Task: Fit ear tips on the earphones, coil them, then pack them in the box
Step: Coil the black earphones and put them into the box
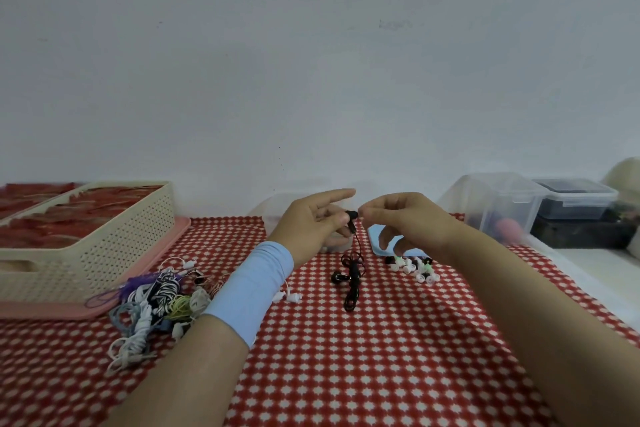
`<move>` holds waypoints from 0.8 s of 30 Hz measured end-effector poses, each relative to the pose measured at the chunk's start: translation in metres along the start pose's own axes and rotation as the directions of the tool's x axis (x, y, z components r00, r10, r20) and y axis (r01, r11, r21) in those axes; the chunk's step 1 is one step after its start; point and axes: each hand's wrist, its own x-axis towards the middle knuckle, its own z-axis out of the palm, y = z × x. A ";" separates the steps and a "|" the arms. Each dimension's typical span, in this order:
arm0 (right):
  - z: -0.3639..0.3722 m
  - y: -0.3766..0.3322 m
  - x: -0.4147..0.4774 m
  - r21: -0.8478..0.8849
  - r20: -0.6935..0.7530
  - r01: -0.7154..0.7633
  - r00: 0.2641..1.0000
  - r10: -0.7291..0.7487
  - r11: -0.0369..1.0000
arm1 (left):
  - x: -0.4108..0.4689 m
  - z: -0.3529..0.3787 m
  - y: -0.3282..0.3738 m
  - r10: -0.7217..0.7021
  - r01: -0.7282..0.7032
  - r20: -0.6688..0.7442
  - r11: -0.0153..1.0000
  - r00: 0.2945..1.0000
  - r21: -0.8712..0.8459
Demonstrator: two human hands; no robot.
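Left hand (311, 225) pinches the black earbud (351, 214) at frame centre, index finger extended. Right hand (408, 222) pinches its front end; any ear tip is hidden. The cable (353, 274) looks light and limp, so hold the rigid housing.

Red tablecloth (346, 357) with a white dotted pattern — on it, black earphones (351, 279); at its left edge a cream perforated basket (104, 253) on a pink tray (52, 310); above it a pale blue wristband (249, 291)

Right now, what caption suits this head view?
Left hand and right hand pinch a black wired earphone over a red-and-white checked tablecloth.
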 end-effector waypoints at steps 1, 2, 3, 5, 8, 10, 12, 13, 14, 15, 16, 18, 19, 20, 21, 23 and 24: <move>0.002 0.001 0.002 -0.126 -0.033 -0.005 0.999 0.001 0.992 | 0.000 -0.001 -0.001 0.020 -0.019 -0.008 0.998 1.000 0.052; 0.005 0.002 0.003 -0.261 -0.033 -0.020 0.999 0.012 0.965 | 0.000 -0.002 -0.001 0.037 -0.035 -0.011 0.992 0.999 0.117; 0.010 0.003 0.003 -0.389 0.000 -0.041 0.999 0.044 0.920 | 0.000 -0.003 -0.002 0.042 -0.041 -0.005 0.985 0.999 0.166; 0.024 0.005 0.002 -0.602 0.067 -0.082 0.986 0.153 0.794 | -0.001 -0.007 -0.004 0.003 -0.005 0.011 0.985 1.000 0.172; 0.041 0.008 0.000 -0.756 0.044 -0.086 0.982 0.182 0.649 | -0.001 -0.014 -0.003 -0.047 0.046 0.002 0.977 0.999 0.210; 0.047 0.007 0.000 -0.712 0.062 -0.086 0.981 0.185 0.697 | -0.001 -0.021 0.000 -0.045 0.042 0.004 0.956 0.999 0.289; 0.049 0.008 -0.001 -0.682 0.070 -0.092 0.979 0.190 0.725 | -0.003 -0.025 0.002 -0.044 0.040 0.003 0.943 0.999 0.330; 0.049 0.008 -0.001 -0.665 0.068 -0.094 0.980 0.186 0.741 | -0.004 -0.026 0.003 -0.047 0.042 0.006 0.942 0.999 0.333; 0.048 0.008 -0.003 -0.631 0.064 -0.098 0.982 0.177 0.770 | -0.005 -0.026 0.004 -0.046 0.042 0.002 0.940 0.999 0.338; 0.046 0.006 -0.004 -0.578 0.055 -0.103 0.985 0.165 0.809 | -0.006 -0.027 0.006 -0.038 0.039 -0.010 0.940 0.999 0.339; 0.044 0.004 -0.006 -0.504 0.042 -0.108 0.988 0.149 0.857 | -0.006 -0.028 0.007 -0.023 0.031 -0.028 0.940 0.999 0.339; 0.039 -0.006 -0.006 -0.333 -0.003 -0.100 0.995 0.105 0.938 | -0.004 -0.036 0.013 0.011 0.010 -0.057 0.939 0.998 0.343; 0.036 -0.013 -0.005 -0.272 -0.031 -0.091 0.996 0.086 0.958 | 0.000 -0.042 0.018 0.018 0.006 -0.063 0.933 0.998 0.360; 0.033 -0.020 -0.003 -0.242 -0.055 -0.077 0.996 0.065 0.967 | 0.004 -0.048 0.023 0.024 0.001 -0.061 0.924 0.998 0.381; 0.031 -0.029 0.001 -0.239 -0.072 -0.055 0.997 0.039 0.970 | 0.009 -0.055 0.029 0.028 -0.006 -0.052 0.919 0.998 0.395; 0.027 -0.049 0.013 -0.253 -0.098 -0.014 0.995 -0.011 0.967 | 0.021 -0.067 0.041 0.044 -0.023 -0.043 0.916 0.998 0.401; 0.026 -0.061 0.020 -0.256 -0.115 -0.002 0.993 -0.028 0.967 | 0.027 -0.072 0.047 0.057 -0.033 -0.047 0.912 0.997 0.408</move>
